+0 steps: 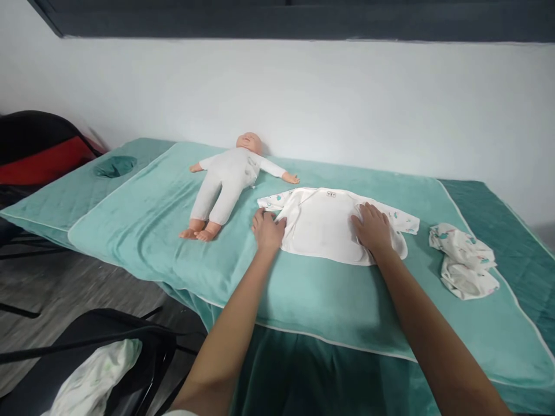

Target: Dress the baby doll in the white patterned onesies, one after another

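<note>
A small white baby shirt (323,225) lies spread on the green bed cover, its patterned sleeves stretched out to both sides. My left hand (267,230) rests at the shirt's left edge below the sleeve, fingers apart. On the right part of the shirt lies my right hand (373,228), its fingers stretched over the cloth near the other sleeve. To the left, a baby doll (232,173) with a white cloth body lies on its back, head toward the wall, one arm reaching near the shirt's left sleeve.
A crumpled patterned baby garment (466,260) lies on the bed's right side. The green bed cover (329,312) has a face hole at far left. Chairs stand left, the nearer chair (108,323) holding a white cloth (97,375). A white wall (303,98) runs behind.
</note>
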Demonstrator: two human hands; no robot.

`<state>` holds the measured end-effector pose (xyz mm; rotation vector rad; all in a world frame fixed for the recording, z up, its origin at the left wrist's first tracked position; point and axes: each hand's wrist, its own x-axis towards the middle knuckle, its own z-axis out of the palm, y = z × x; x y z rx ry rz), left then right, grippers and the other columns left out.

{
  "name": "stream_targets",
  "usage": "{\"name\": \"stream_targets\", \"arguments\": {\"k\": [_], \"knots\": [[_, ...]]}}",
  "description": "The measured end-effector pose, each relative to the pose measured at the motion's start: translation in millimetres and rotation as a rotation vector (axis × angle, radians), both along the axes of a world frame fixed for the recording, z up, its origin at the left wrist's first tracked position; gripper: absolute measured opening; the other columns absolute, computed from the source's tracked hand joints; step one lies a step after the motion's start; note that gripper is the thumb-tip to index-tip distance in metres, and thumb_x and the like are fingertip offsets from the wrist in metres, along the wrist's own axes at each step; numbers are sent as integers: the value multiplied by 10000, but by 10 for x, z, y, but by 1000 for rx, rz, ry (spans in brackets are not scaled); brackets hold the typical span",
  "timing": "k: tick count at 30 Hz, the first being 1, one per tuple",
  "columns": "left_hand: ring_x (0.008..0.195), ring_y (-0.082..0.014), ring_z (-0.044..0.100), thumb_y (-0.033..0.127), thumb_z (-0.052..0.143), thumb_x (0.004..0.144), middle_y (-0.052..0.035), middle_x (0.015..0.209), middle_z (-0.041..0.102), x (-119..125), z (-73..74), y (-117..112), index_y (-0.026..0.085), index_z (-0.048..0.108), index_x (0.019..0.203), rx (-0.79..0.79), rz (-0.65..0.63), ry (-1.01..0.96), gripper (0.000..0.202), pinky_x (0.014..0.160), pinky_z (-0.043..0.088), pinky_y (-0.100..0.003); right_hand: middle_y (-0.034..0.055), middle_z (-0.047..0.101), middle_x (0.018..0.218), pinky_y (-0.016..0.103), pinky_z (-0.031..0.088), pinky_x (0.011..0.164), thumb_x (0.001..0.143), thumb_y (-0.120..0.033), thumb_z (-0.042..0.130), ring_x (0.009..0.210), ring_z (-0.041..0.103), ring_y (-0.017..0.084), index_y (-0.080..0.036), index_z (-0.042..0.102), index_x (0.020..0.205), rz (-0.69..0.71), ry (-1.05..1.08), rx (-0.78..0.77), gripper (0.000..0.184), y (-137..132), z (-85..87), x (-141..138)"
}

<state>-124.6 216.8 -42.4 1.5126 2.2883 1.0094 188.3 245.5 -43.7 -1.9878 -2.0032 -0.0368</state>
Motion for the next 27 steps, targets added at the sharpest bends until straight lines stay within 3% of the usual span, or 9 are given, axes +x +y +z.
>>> {"name": "stream_targets", "arguments": {"k": [3, 6, 9, 13, 16, 20, 23, 27], "knots": [[1298, -342, 522, 355, 667, 866, -110, 1362, 601, 22, -4, -13, 210, 647, 953, 4, -44, 0, 171, 1093, 412, -535, 139, 470, 1561, 503, 294, 1217, 1013, -411, 376, 1466, 393, 289, -129, 532, 1440, 15, 27, 46, 536, 6, 2, 18], [1029, -255, 620, 343, 591, 915, -73, 1042, 685, -7, -38, -26, 211, 592, 910, 121, -70, -162, 132, 941, 476, -408, 147, 519, 1515, 503, 327, 1195, 992, -379, 413, 1425, 435, 302, -134, 575, 1385, 31, 63, 93, 490, -11, 44, 29], [788, -168, 583, 328, 575, 918, -3, 824, 621, -67, -82, 11, 213, 529, 882, 265, -25, -378, 129, 768, 464, -289, 141, 572, 1453, 491, 348, 1186, 979, -321, 412, 1377, 476, 290, -154, 623, 1302, 83, 140, 193, 420, -70, 116, -74], [855, -144, 607, 320, 586, 910, 0, 894, 651, -104, -107, 79, 205, 556, 935, 380, -29, -493, 121, 804, 472, -249, 110, 635, 1349, 440, 406, 1159, 968, -323, 423, 1296, 546, 255, -184, 618, 1284, 216, 357, 168, 396, -89, 165, -571], [911, -160, 643, 337, 580, 919, -29, 962, 701, -99, -94, 79, 192, 613, 983, 385, -68, -525, 161, 839, 496, -260, 108, 620, 1366, 412, 390, 1179, 967, -320, 429, 1309, 536, 247, -171, 613, 1309, 396, 428, 76, 416, 93, 166, -1106], [915, -175, 682, 343, 595, 923, -40, 981, 744, -78, -65, -1, 192, 668, 985, 350, -153, -464, 179, 844, 526, -279, 111, 523, 1488, 426, 385, 1152, 923, -159, 409, 1347, 454, 284, -132, 534, 1454, 460, 340, 75, 546, 521, 215, -1537], [952, -182, 708, 356, 585, 946, -45, 1007, 766, -38, -56, -88, 209, 705, 1001, 330, -331, -328, 198, 879, 537, -295, 87, 611, 1385, 458, 400, 1054, 861, -42, 386, 1261, 472, 314, -184, 612, 1390, 474, 234, 33, 593, 708, 251, -1527], [902, -176, 715, 366, 545, 986, -51, 951, 765, 82, -43, -165, 229, 723, 1025, 366, -532, -78, 228, 815, 541, -297, 50, 648, 1306, 415, 370, 980, 935, -120, 456, 1187, 487, 279, -261, 676, 1288, 622, 212, 53, 439, 655, 254, -1396]]}}
